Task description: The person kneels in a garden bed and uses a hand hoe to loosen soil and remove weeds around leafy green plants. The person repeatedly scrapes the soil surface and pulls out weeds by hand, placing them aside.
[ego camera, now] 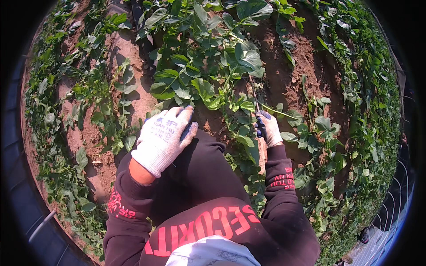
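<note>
My left hand [166, 138], in a white knit work glove with a blue coated palm, rests on my dark-trousered knee [199, 156] with its back up; nothing shows in it. My right hand [268, 128], gloved the same way, is closed around the near end of a thin rod-like tool [254, 91]. The tool runs forward and its far end is hidden under broad green leaves [248, 60]; its kind cannot be told. Leafy green plants [186, 76] grow in front of both hands.
Rows of leafy plants [369, 133] stand to both sides, with reddish-brown soil [279, 76] between them. A black hose or strip [138, 16] lies ahead on the left. Dark sheeting [26, 186] borders the far left, and pale curved hoops [396, 196] stand at the lower right.
</note>
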A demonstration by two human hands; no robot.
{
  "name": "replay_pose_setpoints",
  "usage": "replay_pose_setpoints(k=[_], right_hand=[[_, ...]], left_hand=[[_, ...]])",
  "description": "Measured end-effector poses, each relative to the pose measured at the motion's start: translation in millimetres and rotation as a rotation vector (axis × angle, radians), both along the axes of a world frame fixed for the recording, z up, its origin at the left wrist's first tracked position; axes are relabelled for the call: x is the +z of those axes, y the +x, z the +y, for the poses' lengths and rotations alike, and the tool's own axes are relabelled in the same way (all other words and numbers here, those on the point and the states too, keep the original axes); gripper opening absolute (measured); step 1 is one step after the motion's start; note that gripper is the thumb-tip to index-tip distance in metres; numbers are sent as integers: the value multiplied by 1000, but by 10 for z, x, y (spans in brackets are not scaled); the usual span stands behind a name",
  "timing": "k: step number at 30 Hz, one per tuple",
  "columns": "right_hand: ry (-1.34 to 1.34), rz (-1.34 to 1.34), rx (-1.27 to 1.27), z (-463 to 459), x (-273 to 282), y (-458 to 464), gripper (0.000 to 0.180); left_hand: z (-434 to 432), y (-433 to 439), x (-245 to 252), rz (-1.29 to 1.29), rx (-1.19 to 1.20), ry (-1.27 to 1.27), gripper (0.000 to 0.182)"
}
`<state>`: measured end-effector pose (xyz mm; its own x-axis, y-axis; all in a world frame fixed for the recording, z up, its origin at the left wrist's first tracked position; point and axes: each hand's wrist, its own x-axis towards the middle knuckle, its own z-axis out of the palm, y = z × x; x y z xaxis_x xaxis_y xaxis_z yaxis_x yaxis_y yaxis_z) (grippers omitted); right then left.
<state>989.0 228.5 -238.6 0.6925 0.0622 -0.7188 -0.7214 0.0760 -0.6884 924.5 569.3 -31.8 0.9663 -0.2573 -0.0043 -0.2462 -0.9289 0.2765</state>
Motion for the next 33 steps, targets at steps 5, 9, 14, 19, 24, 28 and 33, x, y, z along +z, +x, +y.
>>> replay_pose_setpoints(k=[5, 9, 14, 19, 24, 28, 33], right_hand=[[185, -13, -129, -69, -127, 162, 21], [177, 188, -26, -197, -354, -47, 18], [71, 291, -36, -475, -310, -589, 26], [98, 298, -207, -580, -97, -833, 33], [243, 336, -236, -431, 127, -786, 41], [1131, 79, -313, -82, 562, -717, 49], [820, 49, 51, 627, 1479, -619, 51]], left_hand=[[-14, 30, 23, 34, -9, -10, 38], [2, 25, 39, 86, 3, -7, 38], [18, 18, 33, 154, 35, -22, 39], [42, 13, -2, 106, 13, 38, 35], [131, 55, -17, 220, -52, -15, 33], [151, 110, -7, 144, -19, -174, 33], [136, 175, 21, 453, 267, -822, 47]])
